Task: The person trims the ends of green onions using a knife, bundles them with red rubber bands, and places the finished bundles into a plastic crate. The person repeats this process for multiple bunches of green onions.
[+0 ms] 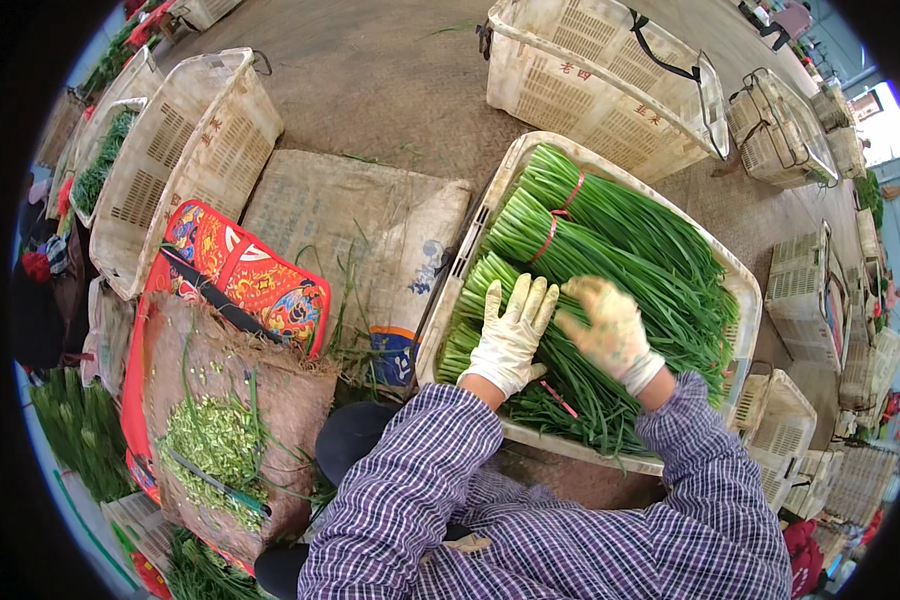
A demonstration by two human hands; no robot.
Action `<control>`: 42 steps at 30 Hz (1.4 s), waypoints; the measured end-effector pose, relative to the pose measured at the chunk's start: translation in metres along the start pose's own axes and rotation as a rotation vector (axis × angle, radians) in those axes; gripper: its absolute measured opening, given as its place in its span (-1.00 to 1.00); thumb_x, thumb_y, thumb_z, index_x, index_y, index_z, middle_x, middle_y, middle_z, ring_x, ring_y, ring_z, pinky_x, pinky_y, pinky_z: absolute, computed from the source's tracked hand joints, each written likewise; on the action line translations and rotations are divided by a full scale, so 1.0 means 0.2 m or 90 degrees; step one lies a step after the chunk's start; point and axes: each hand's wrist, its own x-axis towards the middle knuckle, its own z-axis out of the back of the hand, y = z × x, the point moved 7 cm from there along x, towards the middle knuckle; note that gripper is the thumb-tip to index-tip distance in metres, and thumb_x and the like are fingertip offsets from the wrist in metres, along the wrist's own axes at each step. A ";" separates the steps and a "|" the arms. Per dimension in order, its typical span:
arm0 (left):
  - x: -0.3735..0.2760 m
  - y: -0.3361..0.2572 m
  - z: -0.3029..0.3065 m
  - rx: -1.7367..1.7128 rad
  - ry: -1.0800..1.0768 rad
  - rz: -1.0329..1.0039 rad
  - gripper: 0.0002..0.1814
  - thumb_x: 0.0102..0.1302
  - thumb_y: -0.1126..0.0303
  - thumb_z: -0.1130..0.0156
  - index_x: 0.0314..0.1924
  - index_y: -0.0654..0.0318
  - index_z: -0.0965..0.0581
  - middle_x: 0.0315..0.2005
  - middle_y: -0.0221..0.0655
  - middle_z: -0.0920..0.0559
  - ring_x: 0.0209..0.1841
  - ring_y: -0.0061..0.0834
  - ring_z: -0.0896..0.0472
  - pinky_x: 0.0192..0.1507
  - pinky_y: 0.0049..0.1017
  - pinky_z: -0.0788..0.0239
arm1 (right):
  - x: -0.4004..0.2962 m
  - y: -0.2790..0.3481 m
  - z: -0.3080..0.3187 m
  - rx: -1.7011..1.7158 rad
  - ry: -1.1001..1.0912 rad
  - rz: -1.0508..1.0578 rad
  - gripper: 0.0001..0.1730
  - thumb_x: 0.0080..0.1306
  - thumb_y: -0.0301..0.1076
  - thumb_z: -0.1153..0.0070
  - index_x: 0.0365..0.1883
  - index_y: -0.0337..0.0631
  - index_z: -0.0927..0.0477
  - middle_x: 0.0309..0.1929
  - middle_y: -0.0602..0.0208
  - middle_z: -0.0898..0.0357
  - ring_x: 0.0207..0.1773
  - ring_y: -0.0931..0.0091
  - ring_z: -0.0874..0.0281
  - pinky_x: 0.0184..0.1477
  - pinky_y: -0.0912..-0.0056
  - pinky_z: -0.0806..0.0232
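Note:
A white plastic crate (746, 300) in front of me holds several bundles of green garlic chives (607, 255), pale stem ends to the left. Pink bands (546, 238) circle the bundles. My left hand (511, 334), in a whitish glove, lies flat over the stems of a nearer bundle, thumb apart from the fingers. To its right my right hand (607, 330), in a stained glove and blurred, is over the leaves with fingers and thumb apart. I see nothing held in either hand. Another pink band (559, 399) shows on the chives closest to me.
At my left, a knife (217, 484) lies among chive trimmings (214, 442) on a brown sack cloth (300, 405). A red patterned cloth (285, 300) is behind it. A flattened sack (345, 217) covers the floor left of the crate. Large crates (187, 157) (570, 82) stand farther off.

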 end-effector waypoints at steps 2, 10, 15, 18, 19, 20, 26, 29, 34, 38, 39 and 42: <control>0.00 0.00 0.00 0.007 -0.006 -0.001 0.28 -0.14 -0.25 -0.36 0.46 0.22 0.02 0.44 -0.18 -0.04 0.50 -0.11 0.11 0.41 0.14 0.42 | 0.17 -0.04 0.07 0.021 -0.079 0.026 -0.61 0.19 -0.18 -0.24 -0.06 -0.13 -0.51 -0.09 0.23 -0.56 -0.08 0.29 -0.54 -0.10 0.28 -0.42; -0.02 0.01 0.01 -0.035 -0.020 -0.011 0.29 -0.14 -0.24 -0.37 0.47 0.21 0.04 0.43 -0.17 -0.06 0.49 -0.11 0.08 0.40 0.15 0.39 | 0.53 -0.22 -0.06 0.091 -0.057 -0.033 -0.63 0.18 -0.19 -0.22 -0.05 -0.06 -0.57 -0.16 0.20 -0.60 -0.09 0.24 -0.56 -0.04 0.21 -0.41; -0.01 0.01 0.02 -0.038 -0.020 -0.013 0.28 -0.14 -0.21 -0.38 0.47 0.21 0.04 0.42 -0.17 -0.07 0.49 -0.11 0.07 0.40 0.14 0.37 | 0.53 -0.16 -0.13 0.079 -0.059 -0.010 -0.77 0.17 -0.22 -0.24 -0.22 -0.08 -0.66 -0.24 0.27 -0.62 -0.18 0.28 -0.59 -0.13 0.25 -0.43; -0.02 0.02 0.02 -0.037 -0.021 -0.016 0.27 -0.13 -0.20 -0.38 0.47 0.20 0.05 0.42 -0.17 -0.08 0.49 -0.11 0.07 0.40 0.13 0.38 | 0.58 -0.17 -0.15 0.041 -0.037 0.003 -0.80 0.15 -0.25 -0.24 -0.28 -0.11 -0.63 -0.35 0.26 -0.59 -0.30 0.26 -0.59 -0.24 0.23 -0.44; -0.02 0.02 0.02 -0.040 -0.023 -0.017 0.27 -0.13 -0.20 -0.38 0.47 0.20 0.05 0.42 -0.17 -0.08 0.49 -0.11 0.07 0.40 0.13 0.38 | 0.59 -0.16 -0.14 0.017 -0.038 0.035 -0.83 0.16 -0.28 -0.22 -0.31 -0.12 -0.61 -0.39 0.25 -0.57 -0.33 0.27 -0.59 -0.27 0.22 -0.44; -0.02 0.02 0.01 -0.043 -0.025 -0.019 0.27 -0.13 -0.20 -0.38 0.47 0.20 0.05 0.42 -0.17 -0.08 0.49 -0.11 0.07 0.40 0.13 0.38 | 0.59 -0.14 -0.15 -0.026 -0.040 0.067 -0.86 0.16 -0.30 -0.18 -0.33 -0.12 -0.59 -0.42 0.26 -0.55 -0.34 0.28 -0.58 -0.29 0.22 -0.43; -0.01 0.02 0.01 -0.035 -0.029 -0.016 0.28 -0.13 -0.22 -0.36 0.47 0.20 0.06 0.43 -0.18 -0.06 0.49 -0.12 0.08 0.40 0.12 0.40 | 0.63 -0.02 -0.18 -0.252 -0.043 0.255 -0.97 0.17 -0.38 -0.03 -0.44 -0.09 -0.48 -0.52 0.30 -0.46 -0.40 0.37 -0.54 -0.43 0.26 -0.36; -0.02 0.03 0.01 -0.044 -0.033 -0.015 0.27 -0.11 -0.21 -0.36 0.47 0.20 0.07 0.43 -0.17 -0.06 0.49 -0.12 0.09 0.40 0.12 0.40 | 0.71 0.02 -0.19 -0.298 0.002 0.344 -0.95 0.14 -0.37 -0.03 -0.45 -0.12 -0.51 -0.51 0.30 -0.47 -0.39 0.37 -0.55 -0.42 0.28 -0.35; -0.01 0.03 0.00 -0.054 -0.020 -0.023 0.26 -0.09 -0.20 -0.36 0.48 0.19 0.07 0.44 -0.18 -0.03 0.49 -0.12 0.10 0.41 0.11 0.42 | 0.87 0.06 -0.24 -0.309 0.102 0.371 -0.94 0.09 -0.37 -0.09 -0.47 -0.12 -0.53 -0.47 0.29 -0.50 -0.34 0.35 -0.58 -0.38 0.29 -0.37; 0.00 0.02 0.00 -0.049 -0.022 -0.024 0.26 -0.09 -0.19 -0.36 0.48 0.18 0.08 0.45 -0.19 0.01 0.51 -0.12 0.14 0.42 0.11 0.45 | 0.87 0.18 -0.03 -0.210 -0.096 0.334 -0.90 0.11 -0.33 -0.10 -0.44 -0.14 -0.52 -0.47 0.22 -0.48 -0.36 0.33 -0.55 -0.36 0.25 -0.39; 0.00 0.02 -0.01 -0.041 -0.021 -0.024 0.27 -0.10 -0.19 -0.36 0.48 0.19 0.09 0.45 -0.19 0.01 0.51 -0.13 0.14 0.42 0.11 0.46 | 0.89 0.22 0.06 -0.083 -0.139 0.289 -0.86 0.14 -0.32 -0.10 -0.37 -0.16 -0.52 -0.45 0.23 -0.50 -0.35 0.31 -0.55 -0.31 0.22 -0.41; -0.02 0.03 -0.02 -0.027 -0.005 -0.013 0.28 -0.12 -0.19 -0.37 0.47 0.21 0.08 0.45 -0.19 0.01 0.51 -0.13 0.15 0.42 0.10 0.50 | 0.92 0.35 0.18 0.262 0.016 0.230 -0.77 0.17 -0.31 -0.10 -0.21 -0.16 -0.52 -0.35 0.24 -0.58 -0.27 0.27 -0.57 -0.21 0.22 -0.43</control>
